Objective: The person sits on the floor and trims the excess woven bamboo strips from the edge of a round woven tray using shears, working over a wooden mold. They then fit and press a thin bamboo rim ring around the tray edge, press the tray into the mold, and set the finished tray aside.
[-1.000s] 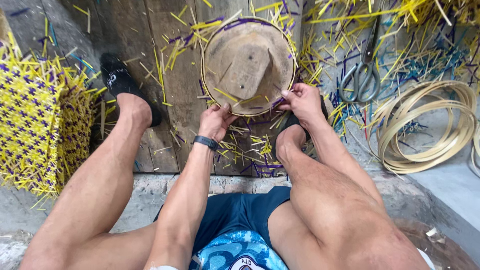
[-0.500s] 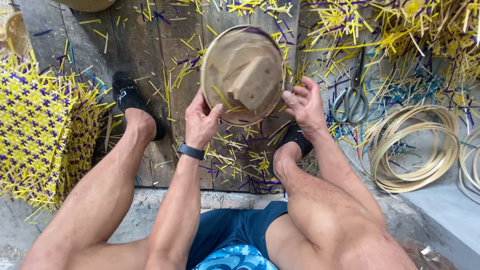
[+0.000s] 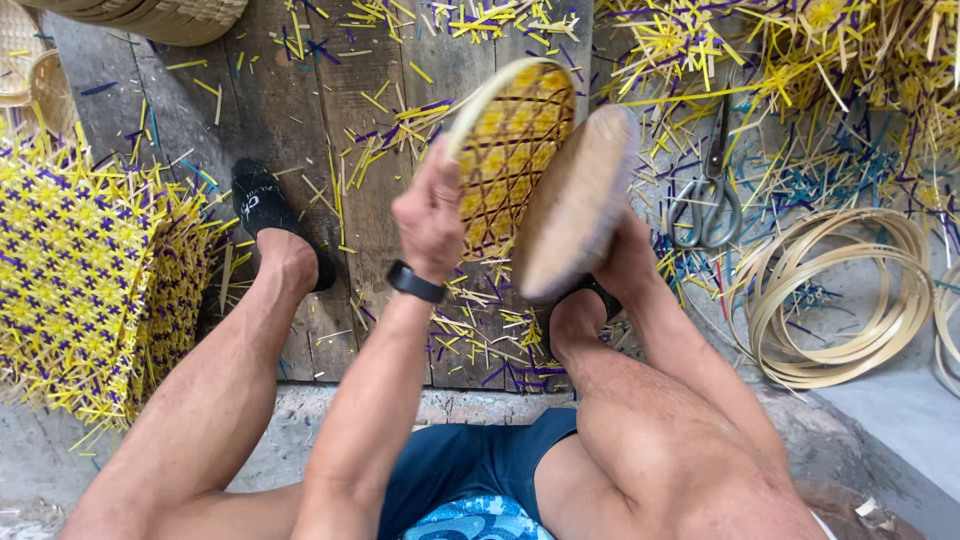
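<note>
While the left hand (image 3: 430, 215) pinches the yellow woven disc (image 3: 510, 150) by its rim at its 9 o'clock, the right hand (image 3: 625, 255) cups the round wooden mould (image 3: 575, 200) from beneath; both stand on edge, long axes toward 1 o'clock, faces nearly touching.

bare arms and legs, black wristband (image 3: 415, 283), black shoes (image 3: 268, 210), blue shorts (image 3: 470, 470).

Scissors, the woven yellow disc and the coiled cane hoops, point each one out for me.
scissors (image 3: 706, 200): head view, on the handle loops, lying on the floor.
woven yellow disc (image 3: 510, 150): head view, on its lattice face.
coiled cane hoops (image 3: 850, 345): head view, on the lower rim of the coil.
</note>
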`<move>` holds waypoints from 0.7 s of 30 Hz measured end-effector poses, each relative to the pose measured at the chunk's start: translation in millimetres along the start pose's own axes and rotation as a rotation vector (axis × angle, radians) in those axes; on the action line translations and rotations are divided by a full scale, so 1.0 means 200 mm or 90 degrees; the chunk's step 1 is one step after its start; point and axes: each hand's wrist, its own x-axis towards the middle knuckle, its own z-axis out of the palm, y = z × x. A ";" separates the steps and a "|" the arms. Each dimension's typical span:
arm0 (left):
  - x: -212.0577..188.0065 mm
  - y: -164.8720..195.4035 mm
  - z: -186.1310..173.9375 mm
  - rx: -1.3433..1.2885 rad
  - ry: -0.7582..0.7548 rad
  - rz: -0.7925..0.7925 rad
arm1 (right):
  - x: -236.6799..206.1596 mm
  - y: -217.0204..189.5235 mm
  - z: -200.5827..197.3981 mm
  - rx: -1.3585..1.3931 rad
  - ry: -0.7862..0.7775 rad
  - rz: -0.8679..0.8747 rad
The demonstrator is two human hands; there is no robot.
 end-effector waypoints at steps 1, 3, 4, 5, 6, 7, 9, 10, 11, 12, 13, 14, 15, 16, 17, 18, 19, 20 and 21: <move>0.06 -0.06 -0.05 0.059 0.046 -0.091 | -0.03 -0.01 -0.04 0.047 -0.026 -0.016; 0.19 -0.15 -0.19 0.076 0.123 -0.194 | -0.10 -0.04 -0.08 0.141 -0.077 -0.047; 0.25 -0.18 -0.27 0.034 0.156 -0.204 | -0.11 -0.04 -0.08 0.136 -0.073 -0.048; 0.29 -0.20 -0.37 -0.046 0.161 -0.182 | -0.12 -0.04 -0.07 0.132 -0.066 -0.050; 0.33 -0.20 -0.48 -0.125 0.167 -0.158 | -0.11 -0.03 -0.04 0.134 -0.060 -0.052; 0.35 -0.19 -0.56 -0.195 0.142 -0.172 | -0.08 -0.01 0.00 0.141 -0.053 -0.040; 0.39 -0.15 -0.69 -0.337 0.090 -0.197 | -0.01 0.05 0.11 0.152 -0.047 -0.012; 0.41 -0.14 -0.72 -0.346 0.089 -0.210 | 0.03 0.08 0.16 0.150 -0.041 0.003; 0.42 -0.13 -0.75 -0.355 0.089 -0.224 | 0.05 0.10 0.20 0.144 -0.034 0.017; 0.43 -0.13 -0.76 -0.364 0.088 -0.236 | 0.07 0.11 0.23 0.139 -0.028 0.031; 0.44 -0.13 -0.77 -0.360 0.081 -0.235 | 0.07 0.10 0.24 0.118 -0.014 0.044; 0.44 -0.15 -0.76 -0.353 0.076 -0.238 | 0.05 0.08 0.24 0.099 -0.004 0.054; 0.44 -0.18 -0.76 -0.347 0.072 -0.241 | 0.03 0.06 0.23 0.083 0.004 0.067; 0.43 -0.22 -0.75 -0.361 0.071 -0.245 | 0.00 0.03 0.20 0.043 0.001 0.056; 0.44 -0.26 -0.72 -0.377 0.068 -0.249 | -0.03 0.01 0.17 0.002 -0.005 0.047; 0.43 -0.31 -0.70 -0.394 0.065 -0.258 | -0.07 -0.01 0.12 -0.046 -0.008 0.033; 0.41 -0.36 -0.67 -0.395 0.061 -0.278 | -0.09 0.00 0.09 -0.182 0.055 -0.006; 0.40 -0.41 -0.64 -0.396 0.053 -0.298 | -0.10 0.01 0.05 -0.318 0.120 -0.046; 0.38 -0.46 -0.59 -0.399 0.044 -0.319 | -0.11 0.04 0.02 -0.454 0.186 -0.086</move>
